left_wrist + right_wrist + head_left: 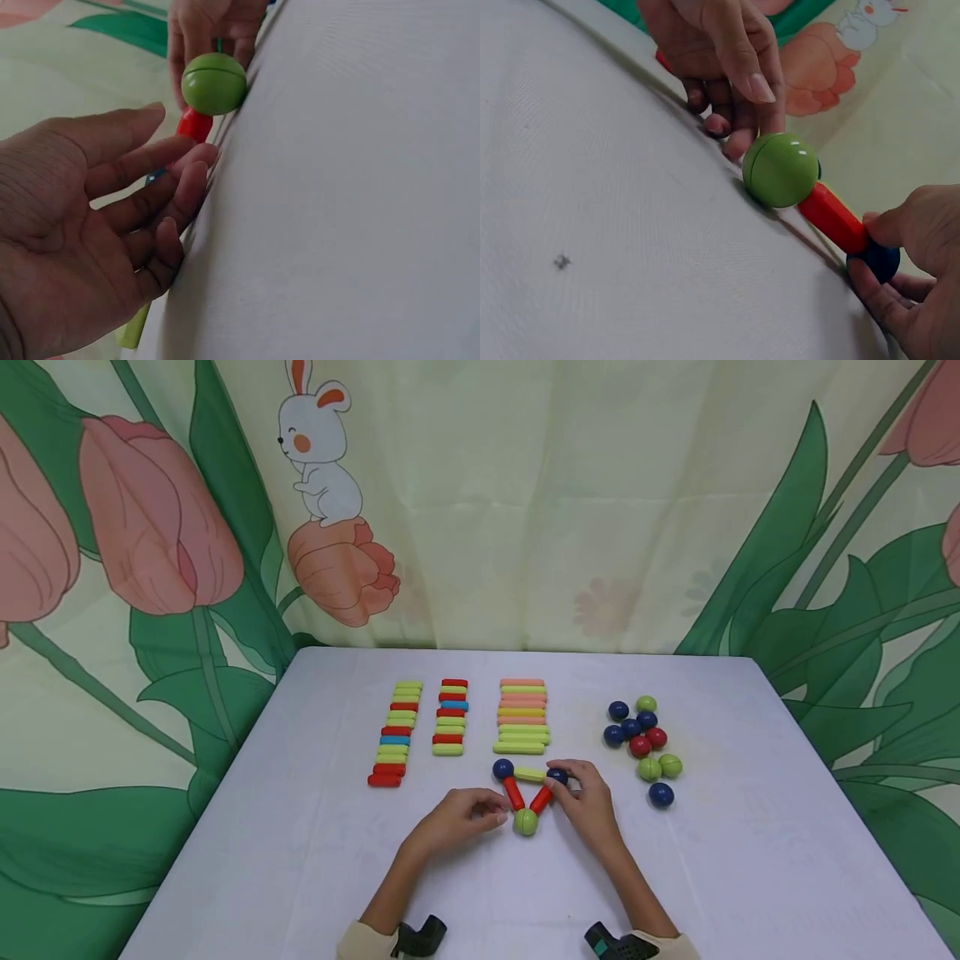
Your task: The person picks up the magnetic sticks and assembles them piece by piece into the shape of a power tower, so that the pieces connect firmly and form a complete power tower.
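A triangle of sticks and balls lies on the table. Its near corner is a green ball [526, 822], its far corners a blue ball [503, 769] and a second blue ball [875, 260]. Two red sticks [513, 793] run from the green ball to the blue ones, and a yellow-green stick [529, 774] spans the far side. My right hand [588, 802] pinches the right blue ball between thumb and fingers. Beside the left red stick, my left hand [467, 817] rests with loosely bent fingers and holds nothing; whether its fingertips touch the stick is unclear.
Two columns of short sticks [393, 739] [450, 718] lie at the left, and a column of longer sticks [522, 717] lies beyond the triangle. Several loose balls [640, 746] in blue, red and green sit to the right. A printed curtain [525, 527] hangs behind the table [750, 860].
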Available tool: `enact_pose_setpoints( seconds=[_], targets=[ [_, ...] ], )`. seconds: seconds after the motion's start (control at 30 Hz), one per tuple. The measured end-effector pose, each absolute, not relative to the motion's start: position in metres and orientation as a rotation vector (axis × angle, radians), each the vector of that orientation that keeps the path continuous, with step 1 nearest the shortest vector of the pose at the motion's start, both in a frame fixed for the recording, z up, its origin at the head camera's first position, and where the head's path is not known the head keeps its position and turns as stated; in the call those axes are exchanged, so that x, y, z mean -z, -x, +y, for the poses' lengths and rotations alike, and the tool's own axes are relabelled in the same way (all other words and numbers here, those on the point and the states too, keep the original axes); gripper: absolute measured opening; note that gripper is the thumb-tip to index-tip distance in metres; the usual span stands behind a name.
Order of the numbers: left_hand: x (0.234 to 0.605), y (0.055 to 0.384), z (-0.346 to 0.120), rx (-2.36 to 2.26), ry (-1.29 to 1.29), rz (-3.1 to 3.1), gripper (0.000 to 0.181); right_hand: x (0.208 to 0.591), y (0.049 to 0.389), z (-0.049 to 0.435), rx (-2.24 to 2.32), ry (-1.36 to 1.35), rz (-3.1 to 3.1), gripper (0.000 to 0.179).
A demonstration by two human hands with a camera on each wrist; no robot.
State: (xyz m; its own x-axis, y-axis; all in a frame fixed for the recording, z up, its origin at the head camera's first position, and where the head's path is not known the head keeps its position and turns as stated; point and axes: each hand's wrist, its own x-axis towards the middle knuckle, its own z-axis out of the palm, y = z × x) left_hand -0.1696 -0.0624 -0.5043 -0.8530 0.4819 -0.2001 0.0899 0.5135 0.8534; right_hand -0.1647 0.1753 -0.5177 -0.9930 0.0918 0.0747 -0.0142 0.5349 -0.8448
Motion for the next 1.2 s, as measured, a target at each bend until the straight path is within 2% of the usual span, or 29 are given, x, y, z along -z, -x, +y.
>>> enact_pose_setpoints(
  seconds=[0.17,0.27,0.4,0.5,0.67,0.9,1.03,1.2],
  targets=[
    [0.495,0.181,-0.072,-1.327,-0.177,2.648,0.015,0.52,0.166,0.177,-1.471,0.083,-2.635,0.028],
    [0.493,0.189,-0.073,-1.226,-0.02,2.909,0.026,0.522,0.166,0.182,-1.454,0.077,-2.614,0.03],
    [0.492,0.197,-0.071,-0.687,-0.166,3.203,0.047,0.523,0.164,0.186,-1.481,0.063,-2.573,0.03],
    [0.49,0.2,-0.069,-0.282,-0.323,3.298,0.054,0.522,0.164,0.185,-1.52,0.042,-2.553,0.03],
    [0.491,0.204,-0.065,-0.072,-0.35,3.288,0.059,0.523,0.166,0.183,-1.521,0.025,-2.573,0.03],
    [0.491,0.204,-0.061,-0.326,-0.22,3.152,0.059,0.525,0.166,0.183,-1.521,-0.001,-2.568,0.03],
    [0.49,0.202,-0.059,-0.779,-0.173,2.982,0.043,0.525,0.166,0.181,-1.544,-0.006,-2.575,0.03],
    [0.493,0.205,-0.055,-1.408,-0.278,2.753,0.03,0.523,0.168,0.179,-1.569,0.006,-2.589,0.03]
  ],
)
